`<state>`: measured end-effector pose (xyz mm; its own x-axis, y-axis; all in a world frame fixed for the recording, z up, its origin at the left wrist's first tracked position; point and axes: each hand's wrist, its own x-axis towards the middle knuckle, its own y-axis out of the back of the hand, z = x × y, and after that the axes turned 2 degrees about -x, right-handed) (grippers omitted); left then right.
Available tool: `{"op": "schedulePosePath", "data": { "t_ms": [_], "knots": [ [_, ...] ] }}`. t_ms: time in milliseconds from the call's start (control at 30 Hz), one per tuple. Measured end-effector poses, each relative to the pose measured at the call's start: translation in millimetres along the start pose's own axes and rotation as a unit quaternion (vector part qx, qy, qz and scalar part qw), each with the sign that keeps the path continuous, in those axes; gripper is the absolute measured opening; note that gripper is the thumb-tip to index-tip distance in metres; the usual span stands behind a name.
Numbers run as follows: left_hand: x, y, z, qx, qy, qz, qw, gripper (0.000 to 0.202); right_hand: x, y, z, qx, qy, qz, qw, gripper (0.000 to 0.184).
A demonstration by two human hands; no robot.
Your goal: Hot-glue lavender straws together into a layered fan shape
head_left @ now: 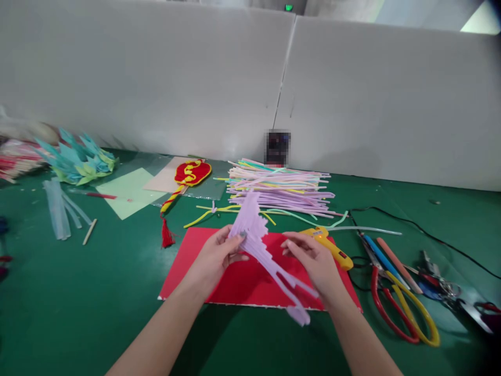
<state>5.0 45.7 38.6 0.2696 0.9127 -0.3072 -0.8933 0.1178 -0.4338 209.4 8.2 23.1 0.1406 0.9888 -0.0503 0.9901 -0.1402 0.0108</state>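
Note:
A flat lilac piece made of pipe cleaners (pixel 252 230), with a stepped edge and long trailing strips, is tilted above a red board (pixel 188 261). My left hand (pixel 221 250) grips its left side between thumb and fingers. To the right of the piece, my right hand (pixel 311 256) has loosely bent fingers with nothing visible in them. One trailing strip ends close to my right wrist; whether they touch I cannot tell. Just behind my right hand lies a yellow glue gun (pixel 331 248).
A heap of pastel pipe cleaners (pixel 279 188) lies behind the board. Scissors (pixel 407 308) and a black cable (pixel 422 224) are at right. Leftward are a red-and-yellow fan ornament (pixel 191 172), green paper (pixel 127 193), clear glue sticks (pixel 57 209) and teal folded paper (pixel 78 156).

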Motion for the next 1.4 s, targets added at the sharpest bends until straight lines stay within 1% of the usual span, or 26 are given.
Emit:
{"op": "schedulePosePath", "data": {
  "t_ms": [67, 133, 200, 267, 300, 367, 400, 467, 600, 667, 733, 767, 800, 867, 900, 933, 967, 1000, 1067, 1133, 1167, 1200, 1233, 1300, 1367, 1400],
  "knots": [
    [1, -0.1, 0, -0.035, -0.017, 0.034, 0.999, 0.026, -4, -3, -5, 0.021, -0.013, -0.038, 0.999, 0.034],
    [3, -1.5, -2, -0.042, -0.032, 0.05, 0.997, 0.03, -9, -10, -8, 0.043, -0.025, -0.081, 0.995, 0.043],
    [3, -2.9, -5, -0.028, -0.036, 0.044, 0.998, 0.035, -12, -17, -9, 0.093, -0.031, -0.067, 0.993, 0.042],
    [-1, -2.9, -8, 0.001, -0.027, 0.034, 0.999, 0.039, -12, -21, -7, 0.143, -0.037, -0.027, 0.989, 0.031],
    [-4, -2.1, -9, 0.019, -0.018, 0.033, 0.999, 0.041, -10, -21, -5, 0.158, -0.041, -0.007, 0.986, 0.029],
    [-12, 1.1, -10, 0.061, 0.001, 0.037, 0.997, 0.042, -6, -20, -3, 0.164, -0.054, 0.021, 0.985, 0.031],
    [-16, 3.3, -10, 0.078, 0.006, 0.048, 0.996, 0.043, -3, -19, -4, 0.157, -0.062, 0.022, 0.985, 0.033],
    [-26, 8.1, -9, 0.111, 0.028, 0.044, 0.992, 0.044, 2, -18, -7, 0.13, -0.074, 0.003, 0.989, 0.036],
    [-38, 17.3, -8, 0.152, 0.081, 0.027, 0.985, 0.044, 13, -21, -13, 0.048, -0.067, -0.054, 0.995, 0.037],
    [-40, 22.1, -10, 0.152, 0.109, 0.007, 0.982, 0.044, 18, -21, -13, -0.017, -0.065, -0.062, 0.996, 0.039],
    [-42, 26.8, -13, 0.161, 0.142, -0.021, 0.977, 0.045, 22, -18, -12, -0.123, -0.048, -0.044, 0.99, 0.042],
    [-43, 28.9, -15, 0.176, 0.16, -0.035, 0.971, 0.046, 23, -14, -12, -0.194, -0.022, -0.019, 0.981, 0.042],
    [-44, 30.6, -17, 0.2, 0.178, -0.048, 0.962, 0.047, 23, -10, -12, -0.269, 0.018, 0.021, 0.963, 0.04],
    [-48, 32.0, -17, 0.272, 0.197, -0.065, 0.94, 0.046, 21, 1, -14, -0.397, 0.098, 0.106, 0.906, 0.037],
    [-49, 31.4, -16, 0.316, 0.187, -0.069, 0.928, 0.044, 19, 6, -15, -0.437, 0.12, 0.126, 0.882, 0.039],
    [-51, 29.7, -14, 0.361, 0.159, -0.07, 0.916, 0.041, 16, 11, -16, -0.46, 0.128, 0.13, 0.869, 0.041],
    [-52, 27.1, -10, 0.406, 0.111, -0.07, 0.904, 0.037, 12, 14, -17, -0.469, 0.131, 0.131, 0.864, 0.042],
    [-52, 23.4, -7, 0.45, 0.053, -0.072, 0.888, 0.031, 8, 17, -16, -0.47, 0.135, 0.13, 0.863, 0.043],
    [-49, 13.7, 1, 0.526, -0.037, -0.07, 0.847, 0.022, 0, 19, -13, -0.46, 0.157, 0.113, 0.866, 0.04],
    [-43, 2.4, 6, 0.595, -0.096, -0.043, 0.797, 0.018, -7, 16, -8, -0.446, 0.19, 0.07, 0.872, 0.035],
    [-39, -3.0, 7, 0.63, -0.122, -0.029, 0.766, 0.018, -10, 14, -5, -0.437, 0.2, 0.041, 0.876, 0.032],
    [-34, -7.9, 7, 0.66, -0.148, -0.024, 0.736, 0.019, -13, 12, -2, -0.425, 0.205, 0.011, 0.881, 0.03],
    [-30, -11.8, 6, 0.678, -0.168, -0.034, 0.715, 0.02, -15, 9, 1, -0.413, 0.207, -0.017, 0.887, 0.028],
    [-21, -16.0, 2, 0.684, -0.197, -0.065, 0.699, 0.02, -17, 5, 6, -0.393, 0.206, -0.058, 0.894, 0.026],
    [-14, -15.4, -4, 0.675, -0.23, -0.088, 0.696, 0.019, -19, 2, 10, -0.384, 0.2, -0.082, 0.898, 0.026],
    [-11, -13.7, -7, 0.666, -0.249, -0.088, 0.697, 0.02, -19, 1, 11, -0.385, 0.194, -0.091, 0.898, 0.027]
  ]
}}
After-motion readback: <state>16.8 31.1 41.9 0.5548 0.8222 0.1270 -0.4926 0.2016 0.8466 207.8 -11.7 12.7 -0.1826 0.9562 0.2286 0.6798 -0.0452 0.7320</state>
